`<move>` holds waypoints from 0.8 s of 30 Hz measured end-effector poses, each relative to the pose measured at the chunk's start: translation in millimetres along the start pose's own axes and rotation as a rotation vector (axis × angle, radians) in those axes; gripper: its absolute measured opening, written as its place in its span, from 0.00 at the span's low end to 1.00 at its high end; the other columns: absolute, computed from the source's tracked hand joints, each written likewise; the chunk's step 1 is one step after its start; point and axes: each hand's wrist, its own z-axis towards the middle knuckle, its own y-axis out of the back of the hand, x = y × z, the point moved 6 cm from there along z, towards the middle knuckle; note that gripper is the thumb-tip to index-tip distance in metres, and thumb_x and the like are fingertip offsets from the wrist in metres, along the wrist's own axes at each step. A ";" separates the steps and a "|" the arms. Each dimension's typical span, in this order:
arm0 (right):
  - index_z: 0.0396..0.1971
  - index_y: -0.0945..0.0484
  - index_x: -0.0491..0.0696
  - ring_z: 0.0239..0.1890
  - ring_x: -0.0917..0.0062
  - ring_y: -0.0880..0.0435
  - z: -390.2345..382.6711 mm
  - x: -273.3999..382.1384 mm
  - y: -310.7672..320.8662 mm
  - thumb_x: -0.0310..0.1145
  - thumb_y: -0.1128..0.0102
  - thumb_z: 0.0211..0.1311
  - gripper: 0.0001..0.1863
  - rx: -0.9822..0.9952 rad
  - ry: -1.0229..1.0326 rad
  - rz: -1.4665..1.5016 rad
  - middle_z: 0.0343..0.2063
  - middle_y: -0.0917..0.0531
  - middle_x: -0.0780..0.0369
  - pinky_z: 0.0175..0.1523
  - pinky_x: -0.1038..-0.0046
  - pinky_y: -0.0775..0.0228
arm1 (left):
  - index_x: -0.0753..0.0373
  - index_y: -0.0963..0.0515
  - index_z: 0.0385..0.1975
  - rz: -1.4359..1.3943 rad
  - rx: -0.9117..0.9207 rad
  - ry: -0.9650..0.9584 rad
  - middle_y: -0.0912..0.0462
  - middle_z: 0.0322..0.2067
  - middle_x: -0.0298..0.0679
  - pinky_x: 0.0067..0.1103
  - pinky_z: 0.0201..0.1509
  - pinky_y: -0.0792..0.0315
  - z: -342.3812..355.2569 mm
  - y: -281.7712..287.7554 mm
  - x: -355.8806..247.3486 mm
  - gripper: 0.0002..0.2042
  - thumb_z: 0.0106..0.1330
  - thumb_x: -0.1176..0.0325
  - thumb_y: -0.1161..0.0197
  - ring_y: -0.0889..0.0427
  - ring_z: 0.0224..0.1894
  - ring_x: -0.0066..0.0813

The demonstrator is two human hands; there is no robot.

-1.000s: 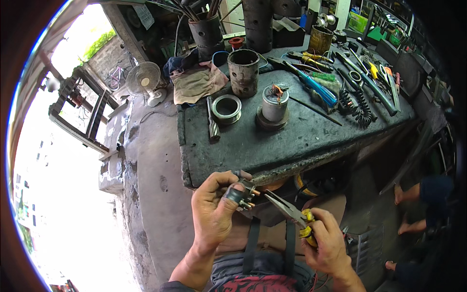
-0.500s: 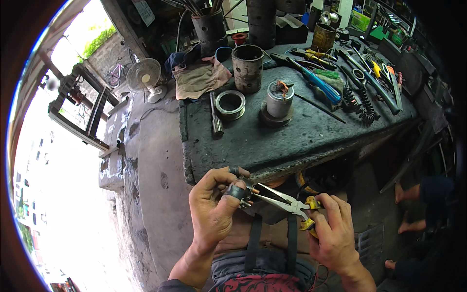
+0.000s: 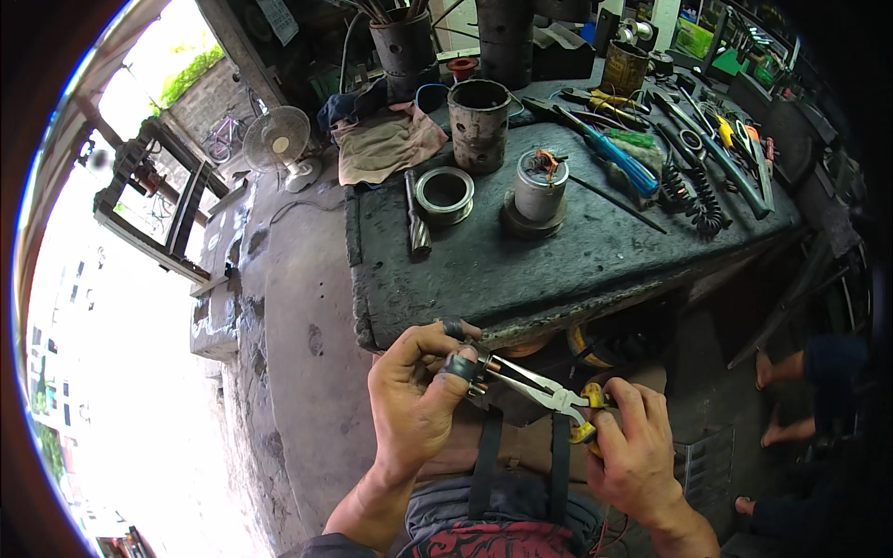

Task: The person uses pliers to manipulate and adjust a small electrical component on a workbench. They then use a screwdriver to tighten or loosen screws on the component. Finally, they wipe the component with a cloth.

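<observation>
Pitted metal pot (image 3: 478, 135) stood upright on dark workbench (image 3: 400, 293). Rumpled tan cloth (image 3: 393, 149) is spread left of the pot. Grooved steel ring (image 3: 446, 217) is laid flat in front of the pot, slightly left; fluted steel cutter (image 3: 418, 219) is placed farther left. Small red spool (image 3: 461, 68) is set behind the pot. Blue-handled tool (image 3: 633, 174) and coiled black cord (image 3: 704, 216) are laid to the pot's right. Pale fan (image 3: 277, 139) is seen well to the pot's left, off the bench.
</observation>
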 end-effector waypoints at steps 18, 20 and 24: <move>0.41 0.15 0.38 0.55 0.52 0.23 -2.8 -0.4 -0.7 0.27 0.31 0.52 0.15 -0.064 0.019 -0.086 0.56 0.22 0.49 0.55 0.49 0.32 | 0.69 0.20 0.45 0.042 -0.011 0.017 0.14 0.53 0.44 0.16 0.49 0.23 -4.1 -4.2 7.7 0.04 0.75 0.80 0.34 0.18 0.43 0.16; 0.41 0.15 0.38 0.55 0.52 0.23 -3.2 -1.1 -2.1 0.27 0.30 0.51 0.16 -0.055 0.016 -0.073 0.56 0.22 0.49 0.55 0.49 0.32 | 0.69 0.20 0.45 0.042 -0.008 0.022 0.14 0.53 0.44 0.16 0.49 0.23 -4.1 -4.2 7.6 0.04 0.75 0.80 0.34 0.18 0.43 0.16; 0.40 0.15 0.39 0.55 0.53 0.23 -5.0 -2.1 -5.2 0.29 0.29 0.46 0.18 -0.021 0.001 -0.048 0.56 0.23 0.50 0.54 0.50 0.32 | 0.69 0.20 0.45 0.061 -0.003 0.008 0.14 0.52 0.43 0.15 0.49 0.23 -5.0 -5.1 6.6 0.04 0.75 0.81 0.34 0.19 0.43 0.16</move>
